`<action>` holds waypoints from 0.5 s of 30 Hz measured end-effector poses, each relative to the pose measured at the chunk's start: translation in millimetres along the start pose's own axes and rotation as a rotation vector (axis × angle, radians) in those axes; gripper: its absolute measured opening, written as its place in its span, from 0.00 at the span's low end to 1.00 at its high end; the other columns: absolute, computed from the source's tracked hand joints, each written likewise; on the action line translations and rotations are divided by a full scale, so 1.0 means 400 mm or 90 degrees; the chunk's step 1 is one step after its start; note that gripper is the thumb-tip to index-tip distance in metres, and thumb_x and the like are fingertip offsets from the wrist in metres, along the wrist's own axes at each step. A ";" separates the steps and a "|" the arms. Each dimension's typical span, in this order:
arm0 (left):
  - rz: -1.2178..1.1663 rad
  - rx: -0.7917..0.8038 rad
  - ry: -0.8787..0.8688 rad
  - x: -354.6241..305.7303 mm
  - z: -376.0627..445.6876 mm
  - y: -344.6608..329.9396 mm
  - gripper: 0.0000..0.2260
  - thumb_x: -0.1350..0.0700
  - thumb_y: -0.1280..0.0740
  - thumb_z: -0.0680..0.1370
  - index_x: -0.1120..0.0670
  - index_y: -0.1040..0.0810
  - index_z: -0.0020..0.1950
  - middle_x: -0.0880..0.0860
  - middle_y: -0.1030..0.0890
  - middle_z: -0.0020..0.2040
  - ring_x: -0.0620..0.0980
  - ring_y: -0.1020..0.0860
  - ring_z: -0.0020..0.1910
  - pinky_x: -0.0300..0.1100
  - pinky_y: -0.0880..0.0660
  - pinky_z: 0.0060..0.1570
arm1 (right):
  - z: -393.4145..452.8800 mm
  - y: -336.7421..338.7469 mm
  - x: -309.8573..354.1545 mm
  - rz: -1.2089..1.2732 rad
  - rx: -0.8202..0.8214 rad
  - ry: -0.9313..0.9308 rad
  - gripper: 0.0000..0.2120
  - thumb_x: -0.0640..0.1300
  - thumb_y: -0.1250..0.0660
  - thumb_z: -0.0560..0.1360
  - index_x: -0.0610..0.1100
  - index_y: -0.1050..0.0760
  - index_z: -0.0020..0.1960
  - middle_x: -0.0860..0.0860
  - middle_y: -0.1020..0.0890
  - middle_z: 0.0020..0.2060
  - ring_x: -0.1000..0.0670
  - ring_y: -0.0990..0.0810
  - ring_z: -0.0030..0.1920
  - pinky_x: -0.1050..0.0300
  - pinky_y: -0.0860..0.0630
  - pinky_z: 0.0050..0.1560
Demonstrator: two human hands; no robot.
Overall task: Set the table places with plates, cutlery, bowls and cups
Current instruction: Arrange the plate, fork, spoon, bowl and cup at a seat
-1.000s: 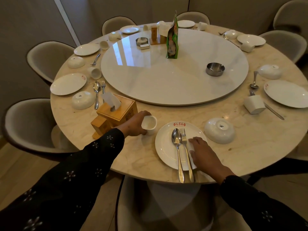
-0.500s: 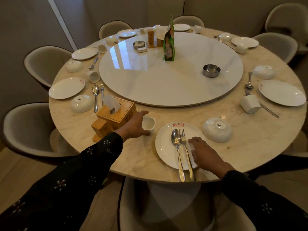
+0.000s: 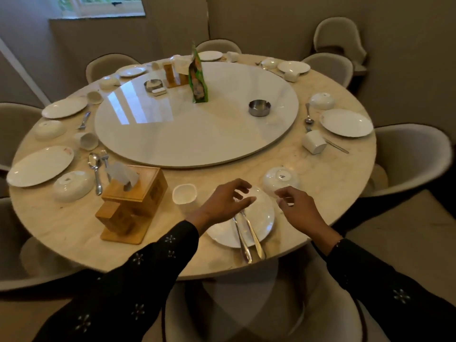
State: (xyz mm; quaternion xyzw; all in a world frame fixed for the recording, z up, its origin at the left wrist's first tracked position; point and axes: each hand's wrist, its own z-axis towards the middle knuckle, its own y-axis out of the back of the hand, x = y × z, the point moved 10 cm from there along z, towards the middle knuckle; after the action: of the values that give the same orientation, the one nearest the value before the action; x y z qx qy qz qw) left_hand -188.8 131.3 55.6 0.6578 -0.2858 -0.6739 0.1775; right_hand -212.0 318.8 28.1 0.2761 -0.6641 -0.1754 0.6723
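- The left hand [image 3: 225, 202] is hovering over the near plate [image 3: 265, 215], fingers loosely spread, holding nothing.
- The right hand [image 3: 299, 209] is hovering right of the plate, fingers relaxed, empty.
- A spoon [image 3: 243, 240] and fork [image 3: 254, 236] are lying on the plate.
- An upright cup [image 3: 184, 193] is standing left; an upturned bowl [image 3: 281, 178] is sitting far right.

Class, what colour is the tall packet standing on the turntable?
Green packet, clearest in the head view.

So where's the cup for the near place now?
In the head view the cup stands upright, left of the near plate, right of the wooden tissue box.
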 end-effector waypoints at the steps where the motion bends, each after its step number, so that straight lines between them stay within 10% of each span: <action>1: -0.010 0.010 -0.002 -0.006 0.002 -0.030 0.17 0.46 0.30 0.75 0.50 0.24 0.61 0.46 0.21 0.54 0.44 0.20 0.50 0.36 0.22 0.50 | -0.006 0.014 -0.017 0.006 -0.012 -0.013 0.10 0.41 0.35 0.77 0.45 0.22 0.58 0.51 0.19 0.53 0.51 0.22 0.53 0.59 0.26 0.54; 15: 0.000 -0.110 0.091 -0.022 0.199 -0.138 0.17 0.48 0.32 0.77 0.54 0.26 0.63 0.51 0.22 0.58 0.47 0.23 0.54 0.37 0.29 0.50 | 0.153 0.077 -0.199 0.013 0.088 -0.102 0.23 0.47 0.35 0.78 0.47 0.35 0.71 0.46 0.28 0.66 0.45 0.24 0.61 0.53 0.26 0.57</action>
State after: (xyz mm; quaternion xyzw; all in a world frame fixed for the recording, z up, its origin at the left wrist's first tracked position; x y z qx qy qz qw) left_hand -259.3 191.4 26.0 0.6862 -0.2132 -0.6475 0.2537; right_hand -281.1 382.5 -18.8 0.3004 -0.7289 -0.1440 0.5981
